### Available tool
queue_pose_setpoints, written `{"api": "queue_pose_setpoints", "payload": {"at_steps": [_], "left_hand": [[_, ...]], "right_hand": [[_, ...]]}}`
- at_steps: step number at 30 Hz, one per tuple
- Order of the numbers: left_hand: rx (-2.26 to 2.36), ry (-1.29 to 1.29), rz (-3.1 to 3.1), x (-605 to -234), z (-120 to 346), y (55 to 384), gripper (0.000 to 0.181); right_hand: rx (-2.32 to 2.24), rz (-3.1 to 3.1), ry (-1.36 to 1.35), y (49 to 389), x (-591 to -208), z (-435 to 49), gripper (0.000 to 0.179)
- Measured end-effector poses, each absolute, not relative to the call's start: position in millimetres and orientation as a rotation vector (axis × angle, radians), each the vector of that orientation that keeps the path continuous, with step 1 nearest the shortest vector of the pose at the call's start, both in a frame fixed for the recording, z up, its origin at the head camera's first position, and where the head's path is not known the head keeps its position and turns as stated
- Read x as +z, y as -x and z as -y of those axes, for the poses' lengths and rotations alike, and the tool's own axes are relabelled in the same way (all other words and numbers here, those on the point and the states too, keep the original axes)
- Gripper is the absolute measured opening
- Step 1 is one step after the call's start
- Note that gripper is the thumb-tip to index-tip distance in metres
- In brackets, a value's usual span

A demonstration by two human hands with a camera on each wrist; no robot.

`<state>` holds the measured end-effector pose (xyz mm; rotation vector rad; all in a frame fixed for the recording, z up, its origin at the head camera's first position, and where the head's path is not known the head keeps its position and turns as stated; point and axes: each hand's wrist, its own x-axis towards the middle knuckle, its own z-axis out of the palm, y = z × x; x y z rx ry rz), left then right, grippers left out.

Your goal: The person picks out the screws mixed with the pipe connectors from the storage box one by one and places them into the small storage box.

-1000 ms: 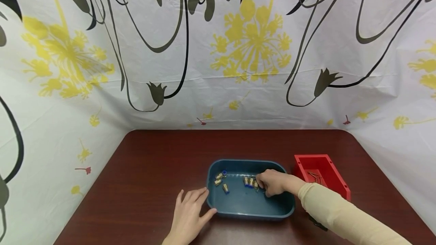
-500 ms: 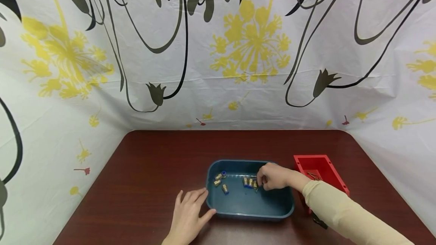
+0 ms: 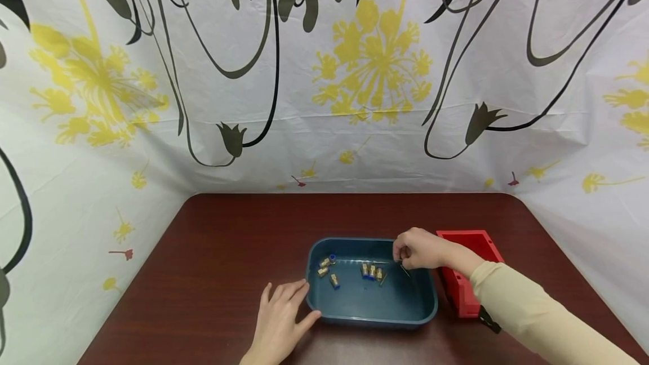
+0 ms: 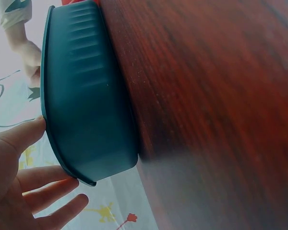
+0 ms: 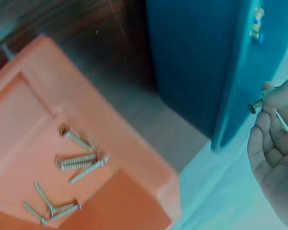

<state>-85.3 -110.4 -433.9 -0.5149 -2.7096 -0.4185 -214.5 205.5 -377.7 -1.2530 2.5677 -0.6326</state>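
In the head view my right hand [image 3: 423,249] is above the far right part of a blue-green tray [image 3: 375,320]. Between thumb and fingertips it pinches a screw [image 5: 253,106], whose head sticks out in the right wrist view. Brass fittings with blue ends [image 3: 372,271] stand in a row in the tray, beside a loose screw [image 3: 383,279]. Several more fittings [image 3: 334,281] lie at the tray's left end. My left hand [image 3: 280,320] rests against the tray's left corner, its thumb and fingertips touching the rim [image 4: 44,103] and fingers extended.
Close to the tray's right side stands a red bin [image 3: 467,301] with several screws [image 5: 77,163] in it. A small black object [image 3: 488,320] is by the bin's near end, partly behind the sleeve. Patterned cloth [image 3: 324,145] hangs behind the brown table [image 3: 213,297].
My right hand has risen from the tray's floor and shifted right, toward the red bin, with a screw pinched in it. The left hand stays at the tray's corner.
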Motion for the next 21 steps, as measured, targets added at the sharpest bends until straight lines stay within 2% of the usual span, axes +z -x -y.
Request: {"api": "queue_pose_setpoints", "payload": {"at_steps": [12,21], "left_hand": [[-0.425,0.511,2.703,-434,110,86,0.051],[-0.424,0.509,2.719,-433,110,85,0.052]], "right_hand": [[-0.626,-2.715,1.214,218,-354,-249,0.022],[-0.608,-2.798,1.163,216,-353,-281,0.024]]}}
